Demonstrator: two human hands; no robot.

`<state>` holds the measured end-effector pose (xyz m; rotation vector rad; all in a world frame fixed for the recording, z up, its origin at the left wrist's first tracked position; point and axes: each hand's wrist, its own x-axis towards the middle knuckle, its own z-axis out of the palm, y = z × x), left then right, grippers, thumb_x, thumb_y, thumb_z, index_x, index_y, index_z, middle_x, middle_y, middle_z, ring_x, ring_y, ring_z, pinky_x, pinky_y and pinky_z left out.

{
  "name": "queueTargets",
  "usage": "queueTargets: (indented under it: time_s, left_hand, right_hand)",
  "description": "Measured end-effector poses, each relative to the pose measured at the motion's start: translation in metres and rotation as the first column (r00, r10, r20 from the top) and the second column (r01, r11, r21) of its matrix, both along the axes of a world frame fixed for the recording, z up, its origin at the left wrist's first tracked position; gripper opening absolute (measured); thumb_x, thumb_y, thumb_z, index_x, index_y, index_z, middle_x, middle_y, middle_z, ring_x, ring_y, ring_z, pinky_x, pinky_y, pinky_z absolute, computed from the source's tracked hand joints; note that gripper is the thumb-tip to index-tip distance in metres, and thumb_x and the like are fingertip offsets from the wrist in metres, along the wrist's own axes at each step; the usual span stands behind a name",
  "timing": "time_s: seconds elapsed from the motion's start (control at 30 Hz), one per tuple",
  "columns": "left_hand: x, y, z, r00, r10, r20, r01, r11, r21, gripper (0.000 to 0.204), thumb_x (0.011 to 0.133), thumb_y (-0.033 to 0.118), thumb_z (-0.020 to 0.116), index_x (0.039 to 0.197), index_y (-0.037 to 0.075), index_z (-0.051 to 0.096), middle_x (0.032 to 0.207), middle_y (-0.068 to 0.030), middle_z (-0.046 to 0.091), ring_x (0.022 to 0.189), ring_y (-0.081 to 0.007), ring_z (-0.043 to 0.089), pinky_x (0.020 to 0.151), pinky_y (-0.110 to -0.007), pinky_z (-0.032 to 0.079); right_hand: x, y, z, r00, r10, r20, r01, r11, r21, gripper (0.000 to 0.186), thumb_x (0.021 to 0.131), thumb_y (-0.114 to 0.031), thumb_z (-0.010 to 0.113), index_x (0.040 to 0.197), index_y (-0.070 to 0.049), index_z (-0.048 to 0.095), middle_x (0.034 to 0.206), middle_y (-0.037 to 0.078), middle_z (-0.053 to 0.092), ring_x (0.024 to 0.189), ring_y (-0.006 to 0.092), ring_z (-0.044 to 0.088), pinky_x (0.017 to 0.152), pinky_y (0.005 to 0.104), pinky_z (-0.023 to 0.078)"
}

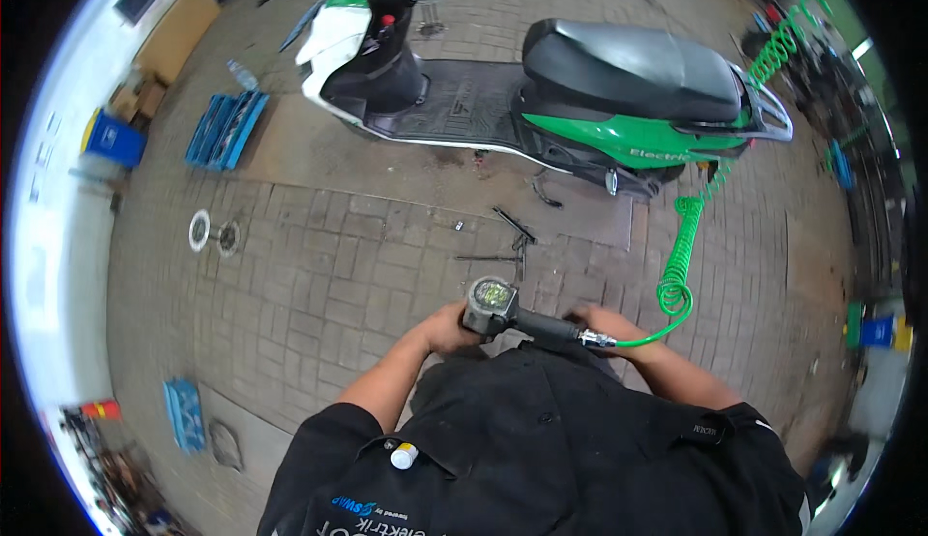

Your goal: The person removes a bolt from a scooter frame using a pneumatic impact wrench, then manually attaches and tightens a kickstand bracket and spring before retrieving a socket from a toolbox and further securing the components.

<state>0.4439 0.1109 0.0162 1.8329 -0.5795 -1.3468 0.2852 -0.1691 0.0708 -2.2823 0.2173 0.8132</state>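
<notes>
A dark air impact wrench point(546, 326) with a round, worn head lies across the front of my body. My left hand point(449, 329) is closed around the head end; part of its grip is hidden behind the tool. A metal fitting point(596, 340) joins the handle to a green coiled air hose point(682, 246). Just beyond this fitting is my right hand point(606, 321), its fingers curled. A bit of something dark shows at its fingertips, too hidden to name. Ahead stands a green, white and black scooter point(619, 135), side-on.
Black T-shaped tools point(517, 234) and a small metal piece point(458, 226) lie on the brick floor point(358, 265) before the scooter. Left are an open blue toolbox point(227, 130), a plastic bottle point(242, 75) and a blue bin point(114, 140). A blue tray point(184, 415) sits lower left.
</notes>
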Motion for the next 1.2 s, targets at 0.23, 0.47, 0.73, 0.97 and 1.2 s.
queueTargets:
  time_s: [0.23,0.47,0.73,0.97,1.2]
  left_hand:
    - [0.087,-0.025,-0.003,0.856,-0.361,0.371,0.345,0.932,0.112,0.067,0.064,0.035,0.079,0.117,0.004,0.052,0.106,-0.0214,0.062,0.102,-0.0366,0.058,0.088,-0.04,0.046]
    - [0.147,-0.122,-0.093,0.65,-0.752,0.111,0.655,0.628,0.42,0.064,0.067,0.048,0.075,0.11,0.004,0.057,0.102,-0.0218,0.063,0.096,-0.0369,0.06,0.084,-0.041,0.048]
    - [0.204,-0.17,-0.137,0.551,-0.828,0.098,0.76,0.547,0.35,0.071,0.066,0.045,0.077,0.116,-0.001,0.054,0.106,-0.0242,0.061,0.101,-0.0377,0.058,0.089,-0.04,0.046]
    - [0.263,-0.203,-0.196,0.432,-0.901,0.045,0.87,0.429,0.245,0.075,0.064,0.045,0.078,0.119,0.0,0.053,0.111,-0.023,0.061,0.105,-0.0357,0.058,0.091,-0.039,0.045]
    - [0.319,-0.245,-0.248,0.219,-0.97,0.101,0.962,0.232,0.143,0.074,0.066,0.045,0.077,0.121,0.001,0.052,0.111,-0.0229,0.06,0.104,-0.036,0.058,0.089,-0.04,0.046]
  right_hand:
    - [0.015,0.037,-0.02,0.979,-0.036,-0.202,0.081,0.972,0.219,0.069,0.069,-0.039,0.072,0.125,-0.004,0.049,0.118,0.022,0.056,0.11,0.0359,0.054,0.096,0.0404,0.041]
    - [0.101,0.035,-0.244,0.84,-0.522,-0.147,0.49,0.614,0.618,0.062,0.065,-0.033,0.082,0.113,-0.001,0.06,0.106,0.009,0.065,0.096,0.0197,0.059,0.086,0.0349,0.046]
    - [0.128,0.01,-0.241,0.639,-0.519,-0.567,0.762,0.328,0.559,0.062,0.082,-0.048,0.065,0.109,0.007,0.058,0.096,0.011,0.064,0.087,0.0194,0.058,0.079,0.0331,0.046]
    - [0.162,0.021,-0.232,0.547,-0.737,-0.397,0.806,0.335,0.488,0.058,0.093,-0.048,0.046,0.107,0.007,0.053,0.091,0.022,0.062,0.089,0.028,0.06,0.08,0.0396,0.044]
    - [0.196,0.026,-0.289,0.486,-0.73,-0.48,0.83,0.213,0.516,0.055,0.086,-0.038,0.063,0.12,0.003,0.052,0.104,0.008,0.06,0.096,0.0156,0.052,0.087,0.0313,0.042]
